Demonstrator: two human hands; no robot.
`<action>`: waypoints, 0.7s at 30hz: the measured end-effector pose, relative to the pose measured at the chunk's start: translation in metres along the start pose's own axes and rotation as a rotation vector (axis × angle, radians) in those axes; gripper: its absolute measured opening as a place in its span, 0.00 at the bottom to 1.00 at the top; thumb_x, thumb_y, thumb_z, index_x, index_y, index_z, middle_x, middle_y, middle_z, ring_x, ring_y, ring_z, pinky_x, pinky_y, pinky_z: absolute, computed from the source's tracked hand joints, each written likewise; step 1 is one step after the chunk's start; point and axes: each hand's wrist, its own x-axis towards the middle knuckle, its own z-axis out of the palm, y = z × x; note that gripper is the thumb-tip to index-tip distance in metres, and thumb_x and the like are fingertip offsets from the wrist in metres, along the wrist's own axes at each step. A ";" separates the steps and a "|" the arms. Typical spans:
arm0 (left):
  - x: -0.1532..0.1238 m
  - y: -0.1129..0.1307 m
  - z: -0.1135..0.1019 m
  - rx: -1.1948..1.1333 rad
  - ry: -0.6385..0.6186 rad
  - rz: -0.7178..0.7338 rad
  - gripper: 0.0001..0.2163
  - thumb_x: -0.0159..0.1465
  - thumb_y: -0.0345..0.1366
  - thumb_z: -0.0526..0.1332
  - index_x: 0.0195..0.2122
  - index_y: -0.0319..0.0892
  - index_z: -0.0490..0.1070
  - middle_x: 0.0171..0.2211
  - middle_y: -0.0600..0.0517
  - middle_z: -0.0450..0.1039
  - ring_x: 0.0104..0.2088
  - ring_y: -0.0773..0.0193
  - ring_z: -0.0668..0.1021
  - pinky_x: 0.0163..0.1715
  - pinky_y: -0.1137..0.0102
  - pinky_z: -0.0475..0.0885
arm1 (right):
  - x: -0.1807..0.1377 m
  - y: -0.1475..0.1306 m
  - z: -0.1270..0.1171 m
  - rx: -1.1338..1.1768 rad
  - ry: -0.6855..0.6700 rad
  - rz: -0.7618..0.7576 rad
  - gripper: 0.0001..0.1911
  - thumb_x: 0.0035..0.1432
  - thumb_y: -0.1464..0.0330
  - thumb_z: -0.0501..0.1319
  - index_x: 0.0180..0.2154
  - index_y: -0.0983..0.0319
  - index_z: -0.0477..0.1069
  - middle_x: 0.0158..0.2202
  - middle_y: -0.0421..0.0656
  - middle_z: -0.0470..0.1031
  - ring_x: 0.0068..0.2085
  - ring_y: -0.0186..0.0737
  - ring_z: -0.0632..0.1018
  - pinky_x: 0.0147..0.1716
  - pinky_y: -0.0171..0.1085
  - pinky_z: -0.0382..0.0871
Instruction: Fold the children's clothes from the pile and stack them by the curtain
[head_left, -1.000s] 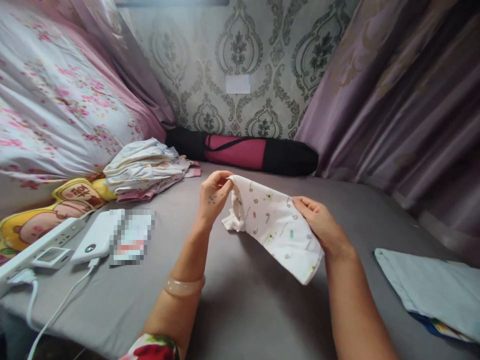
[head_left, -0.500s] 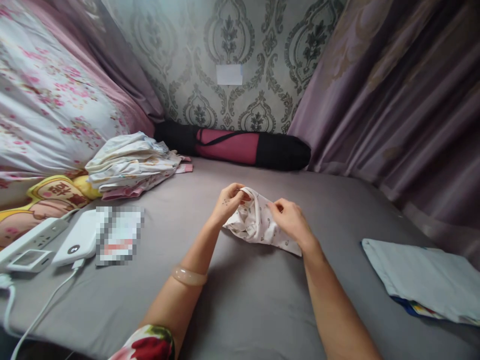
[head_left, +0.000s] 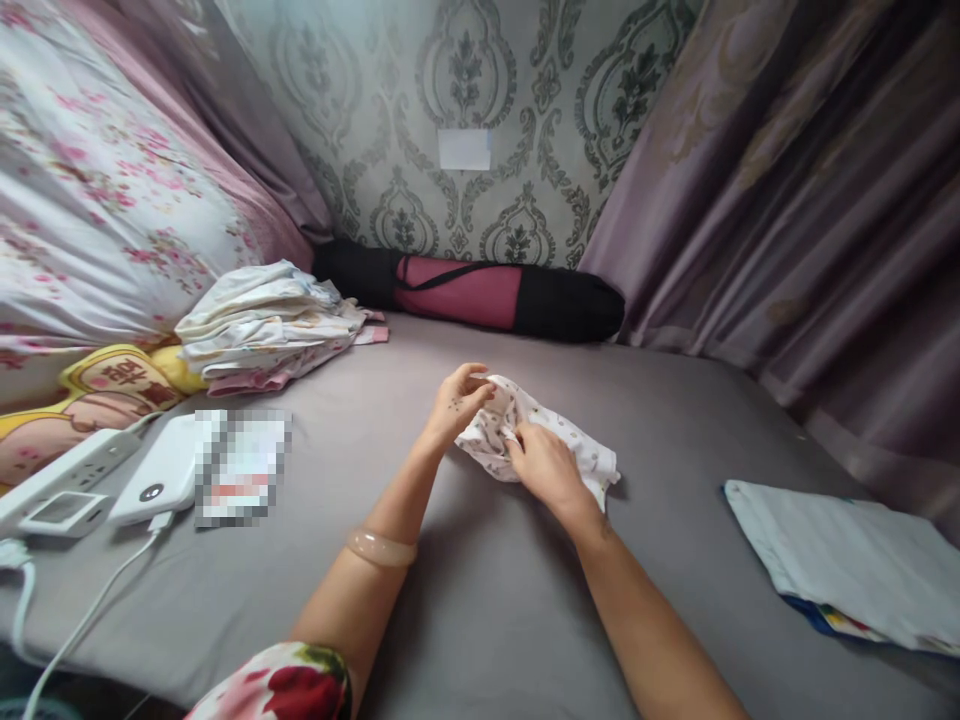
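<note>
A small white printed garment [head_left: 577, 440] lies bunched on the grey sheet, its left part crumpled and its right part spread flatter. My left hand [head_left: 459, 405], wearing a pale bangle on the wrist, holds the garment's upper left edge between thumb and fingers. Over the crumpled middle, my right hand [head_left: 551, 468] pinches a fold of the same fabric. The right fingertips are partly sunk in the cloth, and my right forearm passes in front of its lower right corner.
Folded clothes [head_left: 270, 325] are stacked at the back left, beside a yellow cushion [head_left: 112, 390]. A power strip [head_left: 82, 470] and a cabled white power bank [head_left: 161, 480] lie at left. Folded light-blue cloth [head_left: 847, 555] lies at right. A black-and-maroon long bag [head_left: 457, 293] rests along the wall.
My right hand has moved left and inward, from the garment's right side to its crumpled middle. The garment's right end now shows more. My left hand stays at the upper left edge.
</note>
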 end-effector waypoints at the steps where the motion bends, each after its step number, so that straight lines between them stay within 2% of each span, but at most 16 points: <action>1: 0.001 -0.003 -0.003 0.043 0.026 0.000 0.18 0.54 0.39 0.64 0.45 0.39 0.69 0.30 0.51 0.76 0.30 0.64 0.77 0.28 0.73 0.68 | 0.005 0.009 -0.003 0.080 -0.008 -0.031 0.10 0.60 0.66 0.56 0.31 0.61 0.73 0.32 0.45 0.77 0.35 0.44 0.76 0.33 0.36 0.62; 3: 0.001 -0.007 -0.009 0.186 0.103 -0.033 0.16 0.53 0.42 0.65 0.40 0.39 0.71 0.27 0.52 0.74 0.27 0.66 0.75 0.25 0.75 0.65 | 0.012 0.026 -0.010 0.279 -0.011 -0.073 0.13 0.58 0.63 0.57 0.26 0.60 0.73 0.25 0.40 0.75 0.31 0.40 0.75 0.30 0.34 0.61; 5: 0.000 -0.010 -0.014 0.351 0.124 -0.120 0.15 0.52 0.47 0.66 0.27 0.39 0.71 0.19 0.55 0.68 0.22 0.67 0.70 0.21 0.75 0.59 | 0.017 0.037 -0.017 0.487 -0.020 -0.084 0.13 0.56 0.62 0.58 0.25 0.61 0.75 0.24 0.38 0.75 0.29 0.39 0.74 0.29 0.33 0.61; 7: -0.003 -0.011 -0.017 0.452 0.031 -0.249 0.20 0.50 0.53 0.66 0.16 0.40 0.66 0.13 0.57 0.60 0.18 0.69 0.65 0.18 0.74 0.52 | 0.018 0.042 -0.024 0.665 -0.047 -0.076 0.12 0.53 0.61 0.59 0.28 0.63 0.77 0.27 0.39 0.77 0.30 0.38 0.75 0.29 0.33 0.63; 10: -0.007 -0.013 -0.015 0.471 -0.130 -0.413 0.24 0.46 0.54 0.68 0.09 0.42 0.60 0.08 0.58 0.52 0.14 0.71 0.59 0.16 0.72 0.48 | 0.016 0.043 -0.034 0.825 -0.040 -0.040 0.14 0.50 0.61 0.62 0.32 0.64 0.79 0.31 0.43 0.80 0.32 0.40 0.77 0.32 0.35 0.67; 12: -0.009 -0.016 -0.009 0.415 -0.183 -0.473 0.23 0.44 0.50 0.70 0.09 0.41 0.62 0.08 0.57 0.54 0.13 0.71 0.60 0.15 0.73 0.49 | 0.015 0.042 -0.040 0.855 0.026 -0.010 0.15 0.47 0.61 0.64 0.33 0.64 0.80 0.33 0.45 0.80 0.34 0.42 0.78 0.34 0.36 0.69; 14: -0.010 -0.021 -0.001 0.319 -0.177 -0.510 0.18 0.44 0.45 0.71 0.11 0.40 0.66 0.08 0.57 0.58 0.13 0.71 0.62 0.14 0.74 0.51 | 0.014 0.043 -0.046 0.877 0.075 0.014 0.16 0.46 0.60 0.65 0.34 0.63 0.80 0.34 0.45 0.80 0.35 0.43 0.78 0.35 0.37 0.71; 17: -0.011 -0.027 0.009 0.207 -0.120 -0.532 0.10 0.44 0.37 0.70 0.16 0.38 0.71 0.10 0.57 0.62 0.13 0.71 0.64 0.14 0.75 0.53 | 0.012 0.046 -0.053 0.972 0.044 0.034 0.17 0.44 0.59 0.67 0.35 0.63 0.80 0.35 0.45 0.80 0.35 0.41 0.78 0.35 0.37 0.72; 21: -0.009 -0.025 0.010 0.135 -0.070 -0.499 0.08 0.46 0.36 0.67 0.23 0.37 0.73 0.14 0.57 0.65 0.15 0.71 0.66 0.16 0.76 0.57 | 0.013 0.058 -0.061 1.128 0.024 0.093 0.20 0.39 0.59 0.71 0.34 0.63 0.78 0.32 0.43 0.80 0.33 0.39 0.78 0.36 0.37 0.73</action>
